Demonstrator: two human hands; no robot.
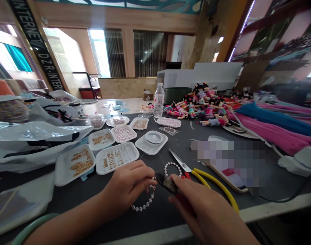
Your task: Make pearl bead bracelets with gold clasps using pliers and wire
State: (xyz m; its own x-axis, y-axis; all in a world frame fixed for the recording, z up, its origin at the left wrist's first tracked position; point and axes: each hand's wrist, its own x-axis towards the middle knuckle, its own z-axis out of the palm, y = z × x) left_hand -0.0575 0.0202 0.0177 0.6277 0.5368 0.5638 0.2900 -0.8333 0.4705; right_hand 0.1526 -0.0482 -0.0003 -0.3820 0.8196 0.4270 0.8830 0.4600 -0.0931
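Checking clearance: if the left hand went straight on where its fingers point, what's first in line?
The left hand would likely meet the dark head of the red-handled pliers in the right hand; whether they already touch is unclear.

Clear bottle (159, 102) near green tub (175, 96); colourful dolls (208, 111) heaped nearby.

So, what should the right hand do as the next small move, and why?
Perhaps the right hand should gently squeeze the pliers: their dark tip is close beside the left hand, which pinches the beaded strand. What lies between the jaws is too small to tell, so a slow squeeze seems safest.
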